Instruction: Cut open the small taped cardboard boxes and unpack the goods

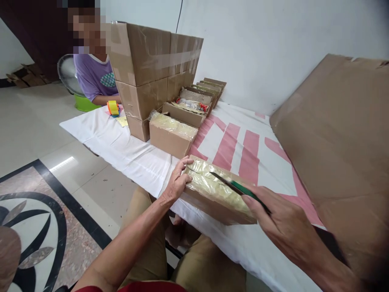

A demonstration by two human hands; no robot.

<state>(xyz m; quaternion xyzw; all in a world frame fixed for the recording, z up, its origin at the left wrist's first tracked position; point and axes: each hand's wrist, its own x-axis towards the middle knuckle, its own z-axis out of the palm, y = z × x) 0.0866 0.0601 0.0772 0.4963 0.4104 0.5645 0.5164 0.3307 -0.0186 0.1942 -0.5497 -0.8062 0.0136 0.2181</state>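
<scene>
A small cardboard box (pixel 209 202) filled with yellow-green packets lies at the near edge of the white-and-red cloth (pixel 127 154). My left hand (pixel 178 180) grips the box's left end, fingers curled over its top edge. My right hand (pixel 282 225) is closed on a green-handled knife (pixel 234 186). The knife's dark blade lies over the packets on top of the box, pointing left.
Another small box (pixel 170 134) of packets stands behind, then a row of open boxes (pixel 191 105) toward the wall. A tall stack of taped cartons (pixel 152 69) stands left. A big cardboard sheet (pixel 337 142) leans at right. A seated person (pixel 94 77) and a tape dispenser (pixel 113 108) are far left.
</scene>
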